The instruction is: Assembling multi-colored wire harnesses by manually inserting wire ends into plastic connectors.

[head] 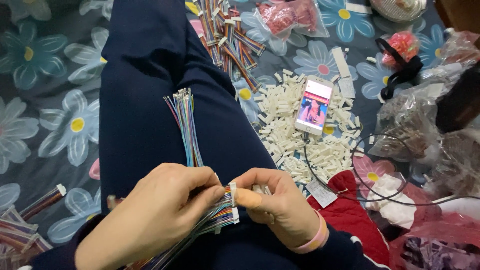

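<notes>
Wire bundle [186,127], multicoloured thin strands: blue, pink, green, purple, white. Lies along the person's dark-trousered thigh [150,90], free ends fanned slightly at the top with small metal-looking tips. Lower part runs under the left hand [155,215] and out the bottom of frame, more strands trailing below the wrist.

Left hand closed around the strands, thumb and forefinger pinching them just beside a small white connector housing [232,189]. Right hand [277,202] curled, thumb and fingers pinching that same white housing from the other side; thumb tip has a tan plaster on it. A few more white housings sit stacked below on finished wires [227,216], touching both hands. Pink band on the right wrist. Both hands meet over the lap, fingertips nearly touching.

Around: heap of loose white connector housings [285,130] on the floral blue cloth [65,125], right of the thigh. Smartphone [313,105] resting on that heap, screen lit, black cable [345,185] looping from its bottom end. Finished ribbon-like wire sets [230,35] piled beyond the knee, more of them at far left bottom [30,215]. Clear plastic bags [425,125] with dark contents at right, red fabric [350,210] near the right wrist.
</notes>
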